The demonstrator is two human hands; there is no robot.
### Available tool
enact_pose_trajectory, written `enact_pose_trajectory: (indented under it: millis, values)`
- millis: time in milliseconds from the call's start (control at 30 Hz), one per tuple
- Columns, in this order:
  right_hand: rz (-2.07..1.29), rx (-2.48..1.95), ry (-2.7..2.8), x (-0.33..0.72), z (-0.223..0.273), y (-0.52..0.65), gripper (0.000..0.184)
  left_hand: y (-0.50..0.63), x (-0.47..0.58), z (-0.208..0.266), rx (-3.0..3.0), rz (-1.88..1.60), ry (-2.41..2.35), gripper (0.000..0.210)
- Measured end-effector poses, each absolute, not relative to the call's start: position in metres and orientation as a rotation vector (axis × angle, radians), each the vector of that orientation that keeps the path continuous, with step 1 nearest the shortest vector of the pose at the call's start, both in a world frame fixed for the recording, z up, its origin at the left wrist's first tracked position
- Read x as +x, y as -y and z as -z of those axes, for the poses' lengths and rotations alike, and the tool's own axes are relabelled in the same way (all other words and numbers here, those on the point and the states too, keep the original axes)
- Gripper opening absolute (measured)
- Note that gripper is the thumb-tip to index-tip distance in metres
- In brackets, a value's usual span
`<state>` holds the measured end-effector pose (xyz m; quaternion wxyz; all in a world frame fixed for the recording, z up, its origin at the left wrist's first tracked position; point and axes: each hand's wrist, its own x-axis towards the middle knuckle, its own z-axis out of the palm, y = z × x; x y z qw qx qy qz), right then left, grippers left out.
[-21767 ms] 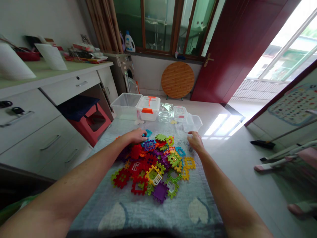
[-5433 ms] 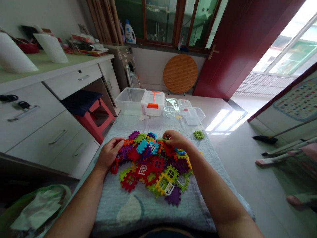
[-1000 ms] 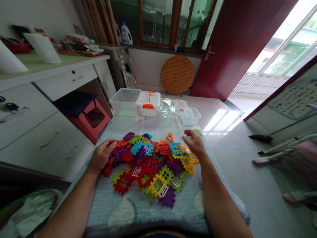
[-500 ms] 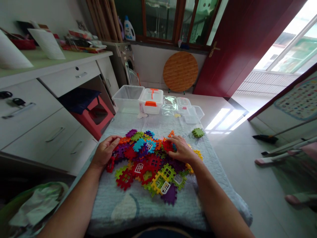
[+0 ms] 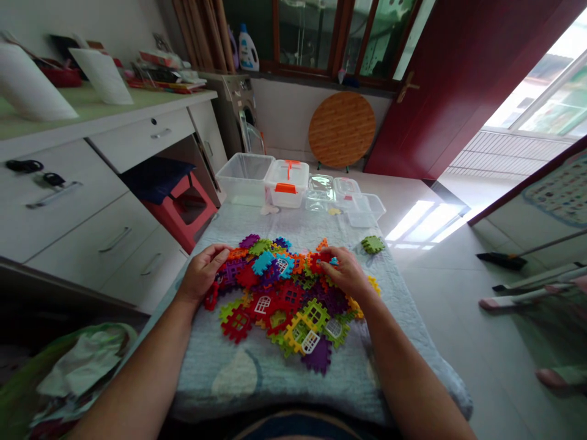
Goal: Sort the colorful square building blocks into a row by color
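A heap of plastic gear-edged building tiles point(image 5: 288, 296) in red, purple, green, yellow, blue and orange lies on the cloth-covered table. My left hand point(image 5: 204, 272) is at the heap's left edge, its thumb and fingers closed against an orange tile point(image 5: 237, 253); how firmly it is held cannot be seen. On the right side, my right hand point(image 5: 346, 272) reaches over the heap with thumb and index finger on a red tile point(image 5: 316, 263). Small white window pieces point(image 5: 263, 305) sit among the tiles. A green tile stack point(image 5: 373, 245) lies apart, beyond my right hand.
Along the far table edge stand an open clear bin point(image 5: 245, 183), a lidded box with orange latches point(image 5: 287, 186) and smaller clear containers point(image 5: 321, 188). A red stool point(image 5: 183, 211) and a white drawer cabinet point(image 5: 103, 238) are at the left. A round wooden tabletop point(image 5: 342, 129) leans against the wall.
The whole view has shifted slightly, so the scene sits further right. My right thumb and fingers have drawn closer together on the red tile. My left hand stays at the heap's left edge.
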<state>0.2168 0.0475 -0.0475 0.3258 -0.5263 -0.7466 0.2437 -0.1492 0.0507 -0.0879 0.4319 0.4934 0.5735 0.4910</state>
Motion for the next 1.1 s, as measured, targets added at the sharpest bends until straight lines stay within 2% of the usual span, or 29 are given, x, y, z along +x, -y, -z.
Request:
enact_pose_trajectory:
  millis: [67, 133, 233, 333, 500, 733, 833, 933, 1100]
  values:
    - [-0.372, -1.435, 2.017, 0.214, 0.044, -0.045, 0.027, -0.050, -0.148, 0.087, 1.239, -1.226, -1.430, 0.043]
    - [-0.271, -1.394, 2.065, 0.210, 0.038, -0.039, 0.029, -0.050, -0.147, 0.086, 1.244, -1.228, -1.441, 0.043]
    - [-0.343, -1.199, 2.256, 0.200, 0.029, -0.028, 0.024, -0.049, -0.145, 0.084, 1.253, -1.230, -1.471, 0.045]
    - [-0.429, -1.045, 2.456, 0.186, 0.025, -0.019, 0.033, -0.048, -0.144, 0.082, 1.275, -1.229, -1.483, 0.044]
    - [-0.383, -1.064, 2.558, 0.172, 0.029, -0.013, 0.044, -0.048, -0.145, 0.082, 1.288, -1.233, -1.494, 0.045]
    - [-0.473, -1.075, 2.525, 0.170, 0.029, -0.014, 0.017, -0.050, -0.147, 0.086, 1.318, -1.232, -1.495, 0.045]
    - [-0.476, -1.055, 2.506, 0.168, 0.031, -0.014, 0.015, -0.050, -0.148, 0.086, 1.324, -1.244, -1.490, 0.043]
    - [-0.440, -1.023, 2.480, 0.167, 0.036, -0.015, 0.021, -0.049, -0.147, 0.086, 1.328, -1.244, -1.484, 0.042]
    - [-0.391, -1.043, 2.387, 0.165, 0.032, -0.011, 0.013, -0.049, -0.146, 0.084, 1.319, -1.237, -1.516, 0.043]
